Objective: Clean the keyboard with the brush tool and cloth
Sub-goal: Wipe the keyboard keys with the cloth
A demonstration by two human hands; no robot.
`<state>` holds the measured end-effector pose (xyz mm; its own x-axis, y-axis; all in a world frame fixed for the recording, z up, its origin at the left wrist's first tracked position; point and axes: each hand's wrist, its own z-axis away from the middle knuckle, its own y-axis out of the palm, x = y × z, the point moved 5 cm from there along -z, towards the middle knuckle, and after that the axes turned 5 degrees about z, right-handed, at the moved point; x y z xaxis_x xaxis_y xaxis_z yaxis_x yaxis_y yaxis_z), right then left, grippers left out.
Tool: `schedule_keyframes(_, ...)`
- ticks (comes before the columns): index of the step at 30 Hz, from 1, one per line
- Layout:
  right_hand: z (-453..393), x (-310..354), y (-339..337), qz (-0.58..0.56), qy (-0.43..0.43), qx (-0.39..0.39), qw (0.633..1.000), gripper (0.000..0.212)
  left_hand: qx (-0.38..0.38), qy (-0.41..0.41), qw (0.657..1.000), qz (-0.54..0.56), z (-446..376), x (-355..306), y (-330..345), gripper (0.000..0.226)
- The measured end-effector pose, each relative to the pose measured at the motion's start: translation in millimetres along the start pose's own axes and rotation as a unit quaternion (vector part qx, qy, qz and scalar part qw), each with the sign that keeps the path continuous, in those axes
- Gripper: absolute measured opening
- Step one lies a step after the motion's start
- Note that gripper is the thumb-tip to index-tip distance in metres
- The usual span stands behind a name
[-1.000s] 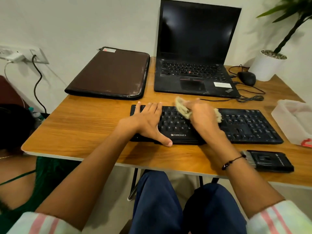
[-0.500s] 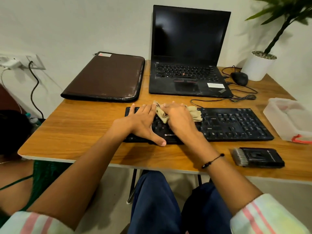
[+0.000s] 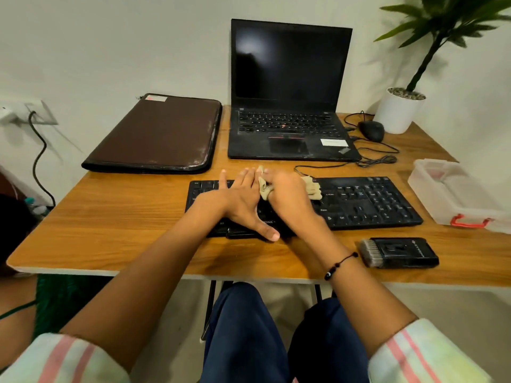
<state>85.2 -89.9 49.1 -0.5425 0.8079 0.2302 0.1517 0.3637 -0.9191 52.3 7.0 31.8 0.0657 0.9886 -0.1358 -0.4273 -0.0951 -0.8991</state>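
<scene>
Left hand (image 3: 240,200): flat, fingers straight, pressing the black plastic keyboard (image 3: 367,201).
Right hand (image 3: 287,197): gripping a crumpled beige cloth (image 3: 311,187) against the keys.
Black brush tool (image 3: 398,252): lying just beside the keyboard.

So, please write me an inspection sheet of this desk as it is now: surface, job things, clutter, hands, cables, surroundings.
Surface: wooden desk, no spill seen.
Job things: keyboard at front; cloth on its keys; brush lies unused, front right.
Clutter: open laptop, screen dark; brown case; mouse; plastic box.
Hands: left hand flat on keyboard; right hand grips cloth.
Cables: mouse cable bundled beside laptop; wall cable at left.
Surroundings: potted plant at back right; wall socket.
</scene>
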Motion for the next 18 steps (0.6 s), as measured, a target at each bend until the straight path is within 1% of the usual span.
schedule_keyframes(3,8.6,2.6,2.3,0.054,-0.037,0.021,0.998,0.04,-0.007,0.0,1.0,-0.014,-5.3,-3.9,4.0,0.143)
schedule_keyframes(5,13.4,-15.3,-5.0,0.081,-0.032,0.022,0.996,0.04,-0.014,-0.002,1.0,-0.024,-5.9,-1.0,3.1,0.144)
schedule_keyframes(6,15.3,-30.4,-8.8,0.094,-0.004,0.014,0.995,0.038,-0.013,-0.001,0.999,-0.029,-5.9,-0.8,2.4,0.144)
schedule_keyframes(7,15.5,-48.6,-13.8,0.101,0.043,0.003,0.994,0.036,-0.015,0.002,0.999,-0.034,-6.4,-1.0,1.7,0.144)
schedule_keyframes(10,17.4,-96.1,-34.5,0.113,0.2,-0.004,0.973,0.027,-0.015,0.008,0.999,-0.041,-6.6,-3.9,1.0,0.143)
schedule_keyframes(12,12.5,-104.6,-43.8,0.09,0.241,-0.001,0.966,0.029,-0.009,0.005,0.999,-0.038,-7.2,-4.0,0.6,0.142)
schedule_keyframes(14,4.1,-87.6,-44.4,0.065,0.223,-0.004,0.973,0.032,0.006,-0.001,0.999,-0.034,-8.7,-5.5,-0.9,0.142)
schedule_keyframes(16,-1.4,-52.2,-35.6,0.039,0.16,-0.009,0.986,0.037,0.015,-0.002,1.0,-0.022,-11.8,-10.8,-2.1,0.141)
schedule_keyframes(18,-0.2,-16.1,-18.9,0.03,0.089,0.013,0.996,0.04,0.011,0.005,1.0,-0.015,-15.7,-17.1,-1.0,0.138)
